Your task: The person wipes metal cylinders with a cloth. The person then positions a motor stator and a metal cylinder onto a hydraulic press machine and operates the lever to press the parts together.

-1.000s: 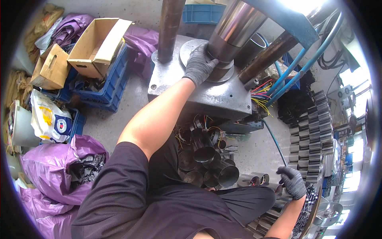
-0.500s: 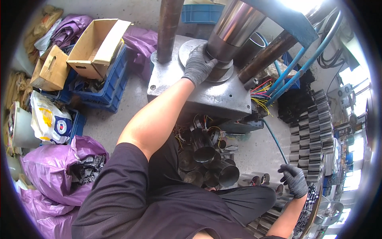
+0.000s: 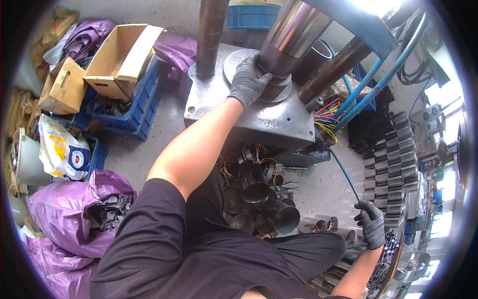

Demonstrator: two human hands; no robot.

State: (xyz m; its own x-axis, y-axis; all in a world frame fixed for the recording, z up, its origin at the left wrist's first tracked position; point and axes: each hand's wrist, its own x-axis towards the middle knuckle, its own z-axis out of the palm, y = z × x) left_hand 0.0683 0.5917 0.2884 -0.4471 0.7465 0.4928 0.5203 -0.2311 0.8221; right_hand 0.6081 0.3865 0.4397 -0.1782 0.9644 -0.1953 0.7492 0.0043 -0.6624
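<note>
My left hand (image 3: 247, 82), in a grey glove, is at the press with its thumb and fingers around the lower part of a dark metal cylinder (image 3: 275, 91). The cylinder stands on a round plate (image 3: 232, 64) under the shiny press ram (image 3: 298, 30); my fingertips are partly hidden behind it. Low on the right, my gloved right hand (image 3: 371, 225) has its fingers curled at the end of a thin blue-green lever (image 3: 343, 172), which slants down from the machine's side. The lever's tip meets the fingers near the thumb.
Steel posts (image 3: 207, 40) flank the ram. Loose coloured wires (image 3: 326, 122) hang beside the press block (image 3: 249, 119). Metal tubes (image 3: 286, 219) lie below, and stacked tubes (image 3: 391, 169) rise at the right. Blue crates (image 3: 132, 117), a cardboard box (image 3: 107, 62) and purple bags (image 3: 64, 212) stand left.
My right hand has moved slightly up, its fingers now closer around the lever's end. My left hand stays at the cylinder.
</note>
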